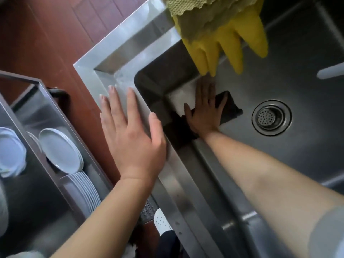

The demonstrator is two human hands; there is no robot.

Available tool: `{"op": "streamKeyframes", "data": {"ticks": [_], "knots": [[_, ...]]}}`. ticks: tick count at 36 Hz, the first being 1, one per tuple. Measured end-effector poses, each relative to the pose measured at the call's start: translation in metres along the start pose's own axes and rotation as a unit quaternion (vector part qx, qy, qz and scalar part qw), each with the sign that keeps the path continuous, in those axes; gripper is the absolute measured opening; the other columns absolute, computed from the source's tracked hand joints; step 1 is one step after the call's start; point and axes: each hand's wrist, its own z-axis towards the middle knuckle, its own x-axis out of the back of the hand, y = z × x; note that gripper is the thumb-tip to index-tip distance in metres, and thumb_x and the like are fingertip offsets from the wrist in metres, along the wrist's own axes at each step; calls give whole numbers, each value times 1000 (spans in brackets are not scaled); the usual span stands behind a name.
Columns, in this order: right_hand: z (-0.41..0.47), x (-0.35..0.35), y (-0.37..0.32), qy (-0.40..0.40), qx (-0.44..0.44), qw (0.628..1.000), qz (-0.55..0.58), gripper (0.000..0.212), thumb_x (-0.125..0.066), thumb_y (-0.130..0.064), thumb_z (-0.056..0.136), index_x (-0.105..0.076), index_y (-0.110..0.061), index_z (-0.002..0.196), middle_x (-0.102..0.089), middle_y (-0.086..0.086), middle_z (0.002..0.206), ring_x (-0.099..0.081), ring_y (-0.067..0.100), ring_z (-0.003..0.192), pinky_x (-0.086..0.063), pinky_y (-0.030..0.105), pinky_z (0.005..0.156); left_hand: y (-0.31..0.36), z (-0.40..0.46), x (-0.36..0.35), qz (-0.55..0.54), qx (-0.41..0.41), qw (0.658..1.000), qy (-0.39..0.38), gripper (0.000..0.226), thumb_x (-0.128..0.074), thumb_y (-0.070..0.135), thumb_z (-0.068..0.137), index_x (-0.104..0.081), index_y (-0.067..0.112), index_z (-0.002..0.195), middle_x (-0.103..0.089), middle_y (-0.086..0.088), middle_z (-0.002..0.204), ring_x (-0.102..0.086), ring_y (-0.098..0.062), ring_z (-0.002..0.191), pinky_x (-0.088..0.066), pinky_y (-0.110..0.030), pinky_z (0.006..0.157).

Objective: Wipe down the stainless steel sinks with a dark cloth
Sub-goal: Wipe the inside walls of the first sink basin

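In the sink (279, 164) corner, right hand (205, 112) lay flat on dark cloth (229, 108); left hand (130, 133) flat on rim. Hanging yellow gloves (223, 43) could snag.

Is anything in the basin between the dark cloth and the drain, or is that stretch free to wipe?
Nothing visible lies between them. The right hand presses the dark cloth flat near the basin's corner, and bare steel runs from it to the drain. The yellow gloves hang over the rim above.
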Motion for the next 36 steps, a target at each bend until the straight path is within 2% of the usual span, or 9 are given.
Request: {"op": "streamKeyframes", "data": {"ticks": [4, 8, 10, 13, 16, 23, 26, 32, 36], "knots": [[-40, -13, 34, -22, 190, 981, -46, 75, -24, -60, 97, -6, -22, 159, -3, 1, 166, -4, 27, 154, 3, 65, 117, 2, 0, 2, -4, 1, 1000, -3, 61, -45, 33, 96, -36, 11, 152, -18, -15, 163, -9, -34, 152, -7, -44, 125], [-80, -16, 86, -93, 381, 912, -119, 70, -29, -51, 98, -7, -26, 159, -8, 0, 167, -2, 25, 154, 1, 62, 119, 3, -1, 2, -10, 4, 1000, -8, 61, -44, 34, 96, -35, 12, 153, -16, -14, 164, -7, -33, 153, -7, -44, 124], [-93, -8, 106, -102, 423, 890, -136, 68, -34, -49, 98, -14, -26, 159, -12, 0, 166, -7, 25, 154, -3, 61, 120, 3, 0, 3, -12, 5, 1000, -9, 62, -43, 35, 96, -34, 12, 153, -16, -13, 164, -6, -32, 153, -6, -43, 125], [-116, 5, 115, -39, 347, 929, -123, 66, -41, -42, 95, -26, -20, 156, -29, 7, 161, -22, 30, 150, -13, 62, 118, 2, 0, 2, -12, 5, 1000, -12, 61, -44, 35, 97, -34, 13, 153, -14, -13, 165, -5, -31, 153, -5, -42, 125], [-132, 12, 106, -9, 173, 979, -111, 73, -43, -39, 92, -19, -15, 157, -25, 9, 163, -18, 30, 151, -11, 60, 119, 1, 0, 4, -7, 4, 1000, -17, 61, -46, 33, 98, -33, 13, 153, -13, -13, 165, -5, -32, 153, -4, -42, 124], [-115, -23, 53, -34, 9, 996, -87, 67, -31, -36, 99, -8, -13, 157, -13, 2, 166, -4, 23, 153, 6, 51, 122, 0, -1, 3, -5, 0, 1000, -12, 61, -43, 34, 98, -32, 12, 154, -13, -14, 164, -5, -32, 153, -4, -41, 125], [-89, -25, 42, -23, 38, 993, -110, 65, -25, -38, 99, -10, -13, 157, -17, 3, 165, -6, 24, 152, 4, 51, 122, -1, 1, 1, -9, -1, 1000, -13, 62, -41, 35, 97, -31, 13, 154, -13, -13, 165, -5, -32, 153, -2, -39, 124], [-9, 5, 30, -29, 277, 957, -84, 59, -32, -31, 103, -19, -14, 158, -22, 4, 164, -16, 27, 152, 0, 50, 122, 0, -1, 3, -20, 3, 1000, -19, 61, -40, 32, 97, -30, 15, 155, -11, -12, 165, -2, -30, 153, -1, -40, 125], [29, 18, 8, -43, 372, 923, -90, 55, -32, -26, 103, -25, -17, 157, -24, 4, 163, -16, 28, 152, -3, 49, 123, 0, 0, 2, -19, 1, 1000, -12, 60, -43, 30, 97, -31, 15, 154, -12, -13, 165, -3, -30, 153, -2, -39, 124]]}}
